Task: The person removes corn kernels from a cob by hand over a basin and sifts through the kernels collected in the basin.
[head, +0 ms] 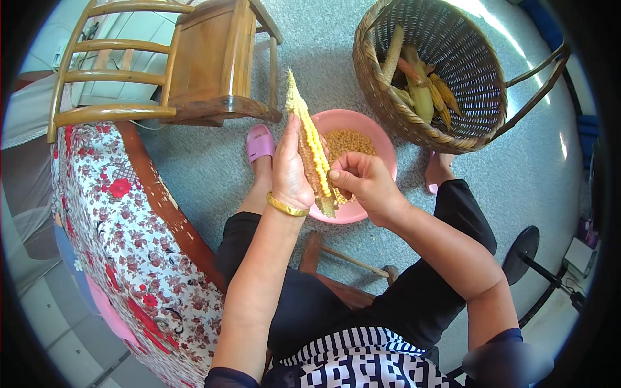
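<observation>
A partly shelled ear of corn [313,140] lies slantwise in my left hand [287,162], its pale pointed tip away from me. Rows of yellow kernels run along its middle; the side towards my palm is bare, brownish cob. My right hand [364,179] has its thumb and curled forefinger pinched against the kernel row near the lower end. Directly beneath is a pink plastic basin [385,140] with loose corn kernels [350,140] in it. The ear and both hands hide part of the basin.
A woven basket [465,58] with a tall handle holds corn ears, husks and cobs [418,92] at upper right. A wooden chair [204,58] stands upper left. Floral cloth [131,233] covers a wood-edged surface on the left. A round black stand base [521,254] is at right.
</observation>
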Available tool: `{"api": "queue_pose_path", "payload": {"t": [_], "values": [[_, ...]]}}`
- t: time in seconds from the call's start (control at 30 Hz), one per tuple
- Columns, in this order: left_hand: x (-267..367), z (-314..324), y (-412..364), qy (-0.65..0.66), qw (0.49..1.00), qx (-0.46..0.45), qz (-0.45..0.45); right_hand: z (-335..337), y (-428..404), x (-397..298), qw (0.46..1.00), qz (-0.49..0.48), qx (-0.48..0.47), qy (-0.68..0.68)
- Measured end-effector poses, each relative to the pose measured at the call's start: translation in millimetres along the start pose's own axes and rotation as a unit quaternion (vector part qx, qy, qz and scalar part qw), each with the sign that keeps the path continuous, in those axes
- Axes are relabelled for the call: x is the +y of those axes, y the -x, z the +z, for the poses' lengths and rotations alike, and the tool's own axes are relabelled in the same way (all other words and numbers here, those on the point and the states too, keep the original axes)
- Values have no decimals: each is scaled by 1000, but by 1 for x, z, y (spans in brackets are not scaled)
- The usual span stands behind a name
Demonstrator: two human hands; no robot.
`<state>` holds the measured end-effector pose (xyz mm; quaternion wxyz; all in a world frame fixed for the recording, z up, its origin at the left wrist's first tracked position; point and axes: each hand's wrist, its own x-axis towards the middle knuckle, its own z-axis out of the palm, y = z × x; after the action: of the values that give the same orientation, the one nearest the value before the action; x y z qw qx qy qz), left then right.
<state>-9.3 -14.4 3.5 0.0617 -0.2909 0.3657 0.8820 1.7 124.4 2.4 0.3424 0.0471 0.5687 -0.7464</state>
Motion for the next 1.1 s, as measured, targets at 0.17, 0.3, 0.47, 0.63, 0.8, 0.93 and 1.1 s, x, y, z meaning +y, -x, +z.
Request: {"api": "queue_pose_path", "payload": {"t": [0.17,0.3,0.47,0.63,0.8,0.93,1.1], "values": [[1,3,3,-14,1000,-11,12,-1,2,-1,987,73,-27,-142],[2,1,5,-50,996,-64,27,-3,3,1,970,143,-38,-191],[4,7,7,-103,988,-107,46,-12,2,0,936,215,-78,-268],[8,6,7,-85,988,-125,22,-16,2,-9,897,283,-125,-316],[15,-6,0,-14,998,-61,-7,-23,3,-17,987,118,-75,-77],[17,-9,0,27,998,-46,-33,-27,2,-19,962,-72,9,262],[13,-11,-2,37,998,-44,-40,-18,2,-16,899,-202,23,389]]}}
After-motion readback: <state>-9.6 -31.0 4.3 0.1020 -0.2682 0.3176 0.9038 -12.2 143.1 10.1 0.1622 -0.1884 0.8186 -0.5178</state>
